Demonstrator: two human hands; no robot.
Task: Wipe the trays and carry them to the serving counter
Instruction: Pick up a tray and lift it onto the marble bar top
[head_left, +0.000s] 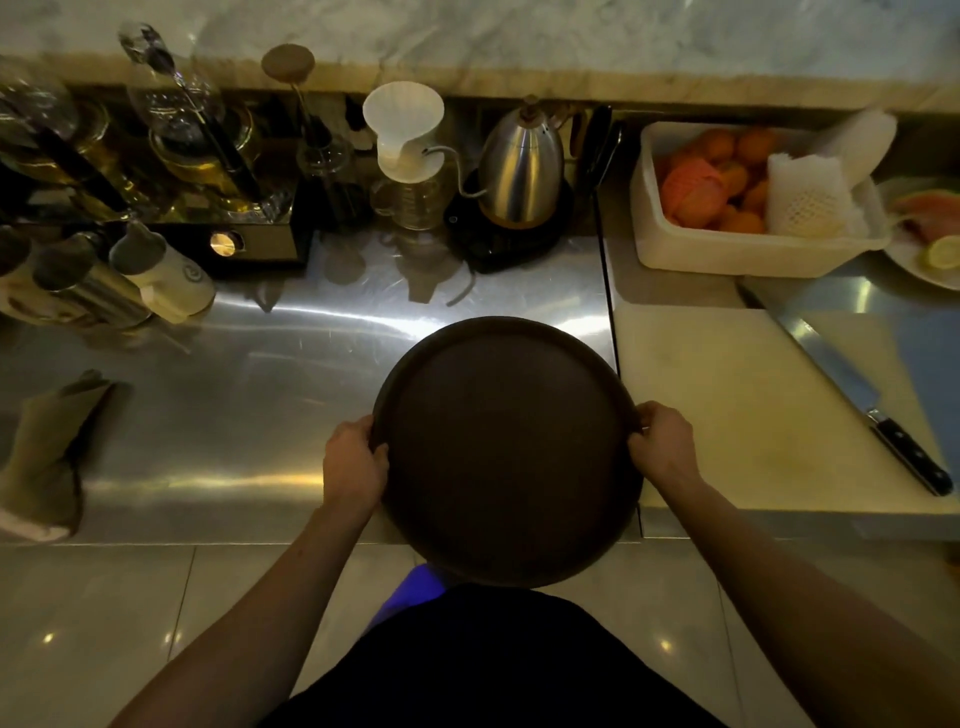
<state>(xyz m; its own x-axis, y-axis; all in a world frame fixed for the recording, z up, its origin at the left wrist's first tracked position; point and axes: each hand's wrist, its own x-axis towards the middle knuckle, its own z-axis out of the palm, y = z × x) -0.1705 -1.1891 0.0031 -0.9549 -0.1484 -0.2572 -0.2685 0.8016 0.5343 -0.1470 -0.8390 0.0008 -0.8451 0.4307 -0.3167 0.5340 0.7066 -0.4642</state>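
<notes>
Tray (506, 452) held over steel counter (208, 395)
Left hand (353, 465) and right hand (665, 444) clasp its opposite rims.

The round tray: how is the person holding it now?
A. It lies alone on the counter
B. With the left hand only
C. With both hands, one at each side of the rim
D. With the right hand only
C: the left hand and right hand grip opposite sides of the round tray.

You stand at a shiny steel counter (218, 415) that catches soft yellow light. Behind it runs a grey and white marble ledge (571, 41). Under you the floor (104, 623) has big pale tiles with small bright spots of light.
</notes>
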